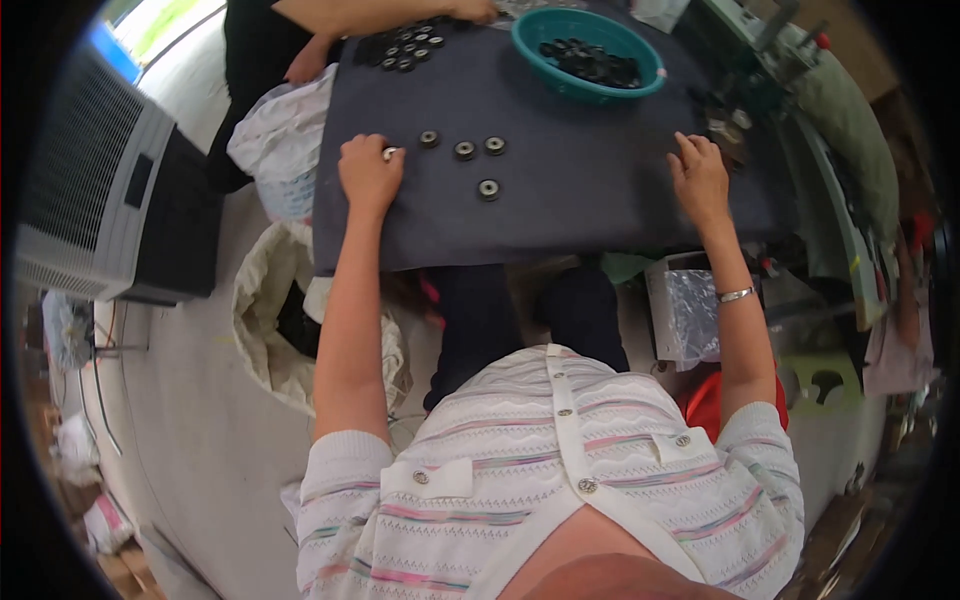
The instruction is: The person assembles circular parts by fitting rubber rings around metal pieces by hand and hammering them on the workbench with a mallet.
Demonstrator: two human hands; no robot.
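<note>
My left hand rests near the table's left edge with its fingers curled closed. A small pale, shiny spot shows at those fingers; whether it is a ring or a held part I cannot make out. Just right of it, several small black rollers with metal centres lie spread on the dark grey tabletop. My right hand is over the table's right side, fingers apart and partly stretched, with nothing visible in it. Close beyond its fingertips is a cluster of small parts, too blurred to name.
A teal basin of black parts stands at the far side. More rollers lie at far left, near another person's arm. Green machinery borders the right. A white bag and an open sack stand left.
</note>
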